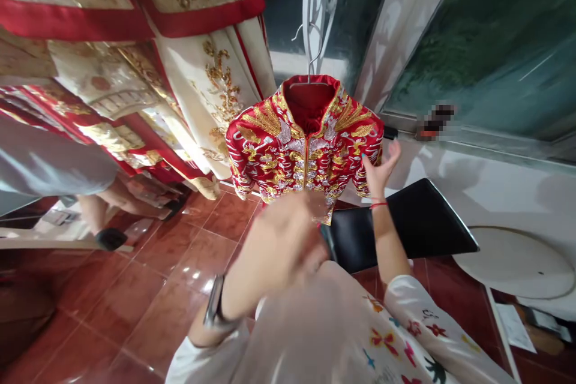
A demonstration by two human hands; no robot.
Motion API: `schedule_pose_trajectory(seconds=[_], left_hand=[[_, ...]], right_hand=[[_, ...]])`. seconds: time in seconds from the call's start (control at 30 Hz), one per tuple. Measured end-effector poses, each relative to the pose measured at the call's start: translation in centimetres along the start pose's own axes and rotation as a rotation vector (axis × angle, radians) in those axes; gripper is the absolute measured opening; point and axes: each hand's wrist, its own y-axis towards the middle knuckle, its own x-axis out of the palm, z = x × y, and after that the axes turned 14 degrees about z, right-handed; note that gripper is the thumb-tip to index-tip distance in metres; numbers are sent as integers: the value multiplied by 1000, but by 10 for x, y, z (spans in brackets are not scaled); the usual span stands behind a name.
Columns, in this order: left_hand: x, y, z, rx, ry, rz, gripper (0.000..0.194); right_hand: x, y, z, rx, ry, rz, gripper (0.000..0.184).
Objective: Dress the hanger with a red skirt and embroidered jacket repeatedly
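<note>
A red jacket [288,159] with gold and silver embroidery hangs upright on a metal hanger [309,66] in front of me. My left hand [288,240], with a watch [215,303] on its wrist, is raised before the jacket's lower front and blurred. Its fingers are curled closed, and what they hold, if anything, is hidden. At the jacket's sleeve on the right is my right hand [380,171], wearing a red string bracelet [378,204]. Thumb and fingers are spread apart there, the thumb close against the sleeve; whether it touches I cannot tell.
Long cream, red and gold garments [204,84] hang at the left. Beside them are a person's legs [101,207] and dark shoes. A black flat-topped seat or case [427,222] and a round white tabletop [517,261] stand at the right. Red tiles [180,276] cover the floor.
</note>
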Motion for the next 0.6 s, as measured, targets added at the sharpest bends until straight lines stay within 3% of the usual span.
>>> schedule_pose_trajectory(seconds=[0.07, 0.13, 0.17, 0.23, 0.3, 0.4, 0.47, 0.53, 0.6], left_hand=[[13, 8, -72, -177, 91, 160, 61], [21, 10, -151, -354, 135, 378, 74], [22, 10, -187, -425, 105, 413, 78], [20, 11, -244, -563, -8, 372, 68], [16, 13, -277, -640, -92, 290, 52], [15, 12, -290, -650, -146, 306, 40], [25, 1, -282, -621, -107, 433, 43], [44, -23, -265, -580, 31, 647, 51], [71, -59, -246, -591, 197, 862, 56]], right_hand=[[0, 44, -12, -147, 125, -207, 93], [3, 77, -16, -175, 202, -383, 79], [5, 88, -14, -151, 232, -443, 71], [11, 106, -8, -63, 282, -513, 59], [18, 120, -1, 14, 317, -548, 54], [30, 133, 1, 45, 327, -544, 50], [33, 121, -1, 3, 296, -457, 49], [28, 85, 1, -51, 232, -286, 53], [15, 26, 14, -28, 136, -71, 57]])
